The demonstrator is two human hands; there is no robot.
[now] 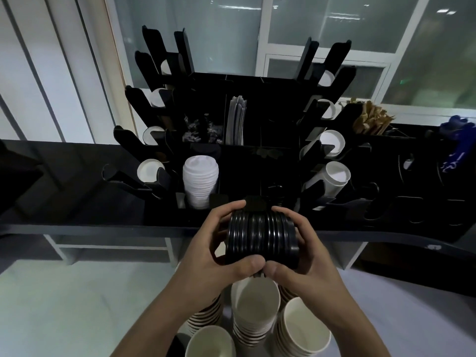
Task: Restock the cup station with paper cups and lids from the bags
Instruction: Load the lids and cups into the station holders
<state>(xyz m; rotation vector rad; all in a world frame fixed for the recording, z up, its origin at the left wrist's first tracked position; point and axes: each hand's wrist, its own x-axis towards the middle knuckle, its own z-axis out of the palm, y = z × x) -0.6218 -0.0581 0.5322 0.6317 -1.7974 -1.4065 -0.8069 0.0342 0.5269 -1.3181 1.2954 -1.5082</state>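
Observation:
A stack of black lids (261,237) lies on its side between both my hands, just in front of the black cup station (257,161). My left hand (213,258) grips the stack's left end, thumb curled under it. My right hand (304,261) grips the right end. A stack of white lids (200,181) stands in a front slot of the station. White paper cups (332,173) sit tilted in the side holders on both sides. Several stacks of paper cups (253,313) stand below my hands.
The station stands on a black counter (77,202) with open shelving (110,248) beneath. Flat sleeves (235,122) and wrapped items fill the middle compartments. Brown stirrers or napkins (371,121) and a blue object (456,140) sit at the right. Windows are behind.

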